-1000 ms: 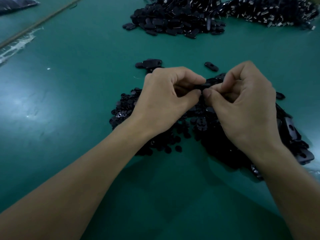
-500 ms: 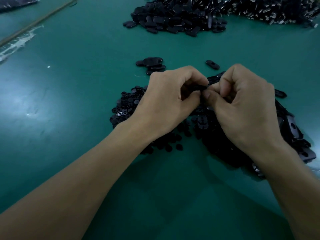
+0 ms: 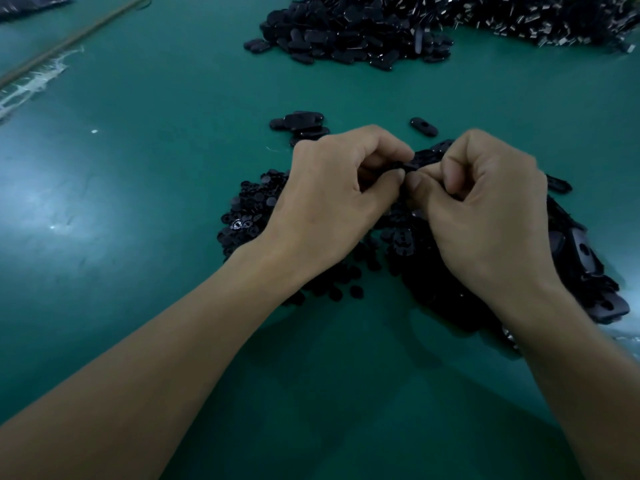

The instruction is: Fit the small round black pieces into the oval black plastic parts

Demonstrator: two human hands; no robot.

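Oval black plastic part is held between both hands, just above the heaps on the green table. The left hand pinches one end with curled thumb and forefinger, and the right hand pinches the other end. The small round black pieces lie heaped under the left hand; whether one is between the fingertips, I cannot tell.

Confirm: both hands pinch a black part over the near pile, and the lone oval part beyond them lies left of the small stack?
No: the head view shows the lone oval part right of the small stack, not left. The rest holds.
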